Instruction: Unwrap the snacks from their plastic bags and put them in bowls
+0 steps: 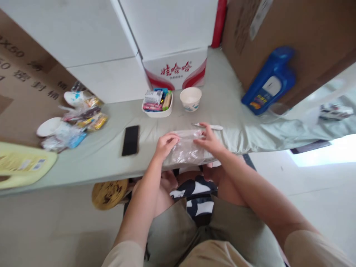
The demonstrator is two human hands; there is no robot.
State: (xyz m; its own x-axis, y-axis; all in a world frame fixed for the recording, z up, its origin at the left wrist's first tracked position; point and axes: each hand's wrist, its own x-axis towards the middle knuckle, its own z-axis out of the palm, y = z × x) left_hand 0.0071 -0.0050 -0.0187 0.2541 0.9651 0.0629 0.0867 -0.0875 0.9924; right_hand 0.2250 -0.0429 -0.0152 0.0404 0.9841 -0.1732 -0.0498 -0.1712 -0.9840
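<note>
A clear plastic bag (187,148) lies flat at the near edge of the grey-green cloth-covered table (111,159). My left hand (166,144) pinches the bag's left top corner with curled fingers. My right hand (209,141) presses down on the bag's right top part, fingers bent onto the plastic. A white pen-like tool (210,127) lies just beyond my right hand. What the bag contains cannot be made out.
A black phone (130,140) lies left of the bag. Behind stand a white tray of snack packets (158,102), a paper cup (190,98) and a red-and-white carton (178,68). Wrapped snacks and paper bowls (71,120) are piled at left; a blue device (271,79) leans on cardboard at right.
</note>
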